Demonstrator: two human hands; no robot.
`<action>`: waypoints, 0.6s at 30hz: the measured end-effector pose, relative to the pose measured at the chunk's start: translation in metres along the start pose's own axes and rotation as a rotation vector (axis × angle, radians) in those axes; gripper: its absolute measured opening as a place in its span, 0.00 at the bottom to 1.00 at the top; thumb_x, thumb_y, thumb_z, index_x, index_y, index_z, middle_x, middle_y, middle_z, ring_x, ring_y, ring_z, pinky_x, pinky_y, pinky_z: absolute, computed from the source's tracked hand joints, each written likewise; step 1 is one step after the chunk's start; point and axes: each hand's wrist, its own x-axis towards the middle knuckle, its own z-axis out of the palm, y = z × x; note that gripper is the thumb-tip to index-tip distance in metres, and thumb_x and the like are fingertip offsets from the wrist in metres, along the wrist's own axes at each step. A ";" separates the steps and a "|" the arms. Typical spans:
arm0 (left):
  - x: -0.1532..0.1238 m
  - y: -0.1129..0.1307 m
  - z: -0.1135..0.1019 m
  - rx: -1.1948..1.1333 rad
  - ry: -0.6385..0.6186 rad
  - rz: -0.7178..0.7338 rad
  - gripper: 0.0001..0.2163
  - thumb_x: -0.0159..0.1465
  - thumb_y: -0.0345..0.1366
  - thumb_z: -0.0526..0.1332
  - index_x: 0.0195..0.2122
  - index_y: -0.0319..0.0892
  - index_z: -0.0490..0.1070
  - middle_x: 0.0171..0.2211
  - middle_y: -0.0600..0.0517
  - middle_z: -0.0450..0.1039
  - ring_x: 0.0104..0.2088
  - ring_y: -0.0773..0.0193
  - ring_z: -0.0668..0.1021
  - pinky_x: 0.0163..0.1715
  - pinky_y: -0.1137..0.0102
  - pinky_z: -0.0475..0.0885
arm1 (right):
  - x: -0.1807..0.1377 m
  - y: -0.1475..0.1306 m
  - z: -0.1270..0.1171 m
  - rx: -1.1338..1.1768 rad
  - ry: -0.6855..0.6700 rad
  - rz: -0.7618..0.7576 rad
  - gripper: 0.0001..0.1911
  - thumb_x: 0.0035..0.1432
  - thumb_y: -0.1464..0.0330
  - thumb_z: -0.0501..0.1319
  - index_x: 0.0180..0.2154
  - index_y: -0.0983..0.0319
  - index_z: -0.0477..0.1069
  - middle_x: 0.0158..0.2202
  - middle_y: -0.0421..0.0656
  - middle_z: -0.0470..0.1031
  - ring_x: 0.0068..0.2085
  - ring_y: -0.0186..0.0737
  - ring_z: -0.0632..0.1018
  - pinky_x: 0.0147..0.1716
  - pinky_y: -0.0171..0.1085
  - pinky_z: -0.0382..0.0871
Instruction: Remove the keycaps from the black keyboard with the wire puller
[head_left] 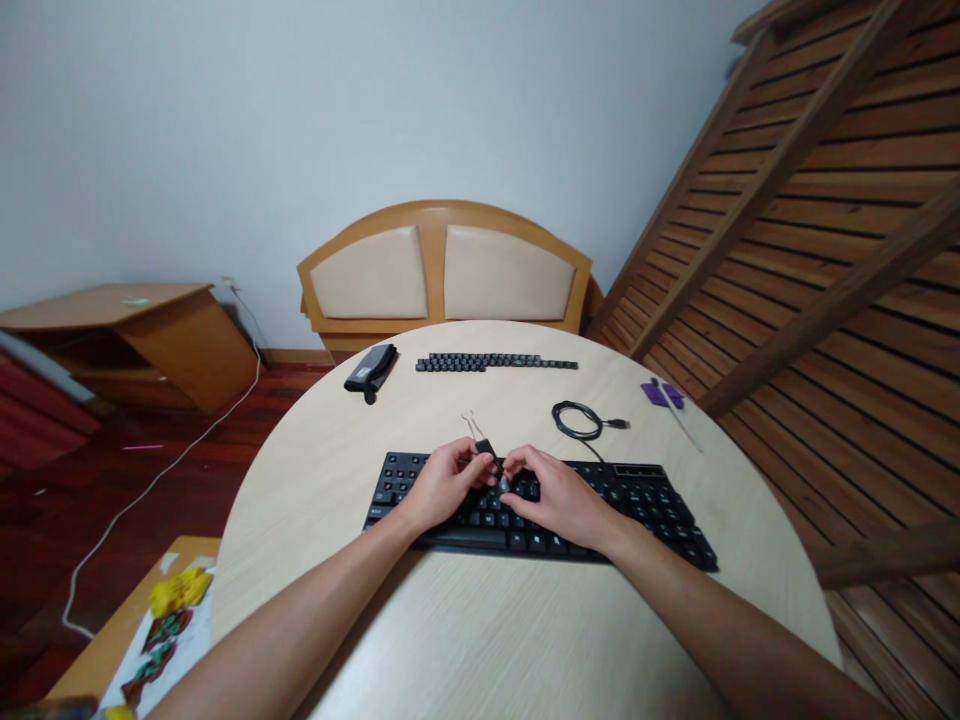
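A black keyboard lies across the middle of the round pale table. My left hand rests over its left part, fingers closed round a wire keycap puller whose loops stick up behind it. My right hand is over the keyboard's centre, thumb and forefinger pinched on a small grey keycap just beside the puller. The two hands nearly touch.
A row of loose black keycaps lies at the far side, with a black pouch to its left. A coiled USB cable and purple tools lie at right. A chair back stands behind; wooden slats lean at right.
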 end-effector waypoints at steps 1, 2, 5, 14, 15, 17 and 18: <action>0.000 0.000 0.000 -0.004 0.004 -0.005 0.15 0.64 0.49 0.60 0.33 0.40 0.68 0.29 0.51 0.77 0.31 0.62 0.80 0.32 0.70 0.72 | 0.000 0.000 0.000 0.003 0.003 -0.007 0.14 0.55 0.71 0.65 0.43 0.59 0.66 0.39 0.41 0.75 0.42 0.40 0.76 0.45 0.39 0.69; 0.000 0.000 0.000 -0.008 0.011 -0.009 0.16 0.63 0.49 0.60 0.32 0.40 0.68 0.29 0.51 0.77 0.31 0.62 0.80 0.31 0.70 0.72 | 0.000 -0.001 0.000 0.000 0.003 -0.015 0.13 0.56 0.71 0.65 0.42 0.59 0.66 0.39 0.41 0.75 0.42 0.40 0.76 0.44 0.39 0.69; 0.000 0.000 0.000 -0.022 0.030 -0.018 0.16 0.63 0.50 0.61 0.32 0.40 0.67 0.28 0.51 0.77 0.30 0.62 0.80 0.30 0.70 0.71 | 0.000 -0.002 -0.002 -0.014 -0.017 -0.058 0.09 0.58 0.71 0.65 0.41 0.58 0.69 0.40 0.42 0.76 0.44 0.41 0.76 0.46 0.40 0.69; -0.001 -0.002 -0.002 0.053 0.045 0.053 0.15 0.65 0.48 0.60 0.31 0.40 0.68 0.28 0.52 0.77 0.29 0.64 0.77 0.32 0.70 0.70 | 0.002 0.001 -0.002 0.007 -0.038 -0.127 0.08 0.61 0.69 0.65 0.43 0.57 0.73 0.43 0.42 0.78 0.47 0.42 0.76 0.48 0.42 0.69; -0.001 -0.002 -0.002 0.081 0.054 0.069 0.15 0.65 0.47 0.59 0.30 0.40 0.68 0.28 0.52 0.76 0.30 0.64 0.77 0.33 0.70 0.70 | 0.002 0.001 -0.002 0.007 -0.035 -0.130 0.08 0.60 0.68 0.65 0.43 0.57 0.74 0.43 0.43 0.77 0.47 0.42 0.75 0.48 0.43 0.69; 0.000 -0.003 -0.002 0.136 0.077 0.094 0.14 0.66 0.46 0.59 0.31 0.40 0.69 0.28 0.52 0.76 0.31 0.63 0.77 0.34 0.70 0.69 | 0.003 0.002 -0.002 0.003 -0.029 -0.134 0.07 0.60 0.68 0.65 0.42 0.57 0.74 0.45 0.44 0.76 0.49 0.43 0.75 0.50 0.44 0.69; 0.000 -0.003 -0.003 0.159 0.090 0.101 0.14 0.66 0.46 0.58 0.31 0.40 0.70 0.29 0.51 0.76 0.31 0.63 0.77 0.34 0.70 0.69 | 0.003 0.002 -0.002 -0.002 -0.027 -0.136 0.07 0.59 0.68 0.65 0.41 0.57 0.74 0.46 0.44 0.75 0.50 0.43 0.74 0.51 0.44 0.68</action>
